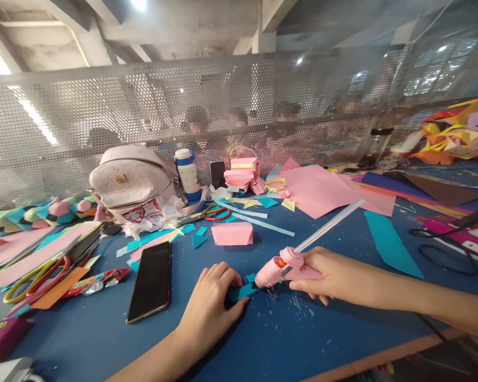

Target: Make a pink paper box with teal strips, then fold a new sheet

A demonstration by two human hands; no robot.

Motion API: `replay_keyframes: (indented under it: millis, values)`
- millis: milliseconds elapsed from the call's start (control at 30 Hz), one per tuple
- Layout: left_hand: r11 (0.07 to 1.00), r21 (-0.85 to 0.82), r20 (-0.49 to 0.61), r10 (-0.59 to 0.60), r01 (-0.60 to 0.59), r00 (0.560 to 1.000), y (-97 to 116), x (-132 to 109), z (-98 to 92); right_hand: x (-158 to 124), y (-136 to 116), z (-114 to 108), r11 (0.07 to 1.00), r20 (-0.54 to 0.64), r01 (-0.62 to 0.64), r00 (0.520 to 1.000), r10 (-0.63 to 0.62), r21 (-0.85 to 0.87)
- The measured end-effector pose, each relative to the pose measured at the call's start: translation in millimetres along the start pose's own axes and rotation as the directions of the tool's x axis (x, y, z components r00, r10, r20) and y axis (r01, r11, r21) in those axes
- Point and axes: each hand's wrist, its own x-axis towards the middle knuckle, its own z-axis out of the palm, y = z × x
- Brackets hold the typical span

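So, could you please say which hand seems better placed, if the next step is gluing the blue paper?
Likely the right hand: it grips the pink glue gun, which points toward the blue paper. The left hand is at that paper's left end, with no tool visible.

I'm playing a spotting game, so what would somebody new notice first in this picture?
Probably the pink glue gun in the right hand, its clear stick slanting up and its tip close to the blue paper at the left hand. Next might come the pale backpack, back left before the mesh screen, and the big pink sheet, right of the middle.
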Motion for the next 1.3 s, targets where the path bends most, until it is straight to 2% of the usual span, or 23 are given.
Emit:
replay_keyframes:
  millis: [300, 900, 1100, 1300]
  values:
    - [0.990, -0.137, -0.033, -0.026, 0.021, 0.999, -8, 1, 2.7, -1, -3, 2, 1.000, -0.012, -0.001, 1.000, 0.001, 0.012]
    - [0.983, -0.183, -0.089, -0.023, 0.006, 0.996, -11, 3, 0.6, -5, -7, 1, 0.999, -0.020, -0.028, 0.999, 0.028, 0.022]
    - [0.981, -0.196, -0.088, -0.032, 0.014, 0.996, -10, 4, -1.1, -5, -4, 1, 1.000, -0.038, 0.004, 0.999, -0.005, -0.027]
    - [0.980, -0.199, -0.085, -0.035, 0.018, 0.996, -12, 3, 0.0, -6, -2, 0, 1.000, -0.043, -0.027, 0.999, 0.027, -0.002]
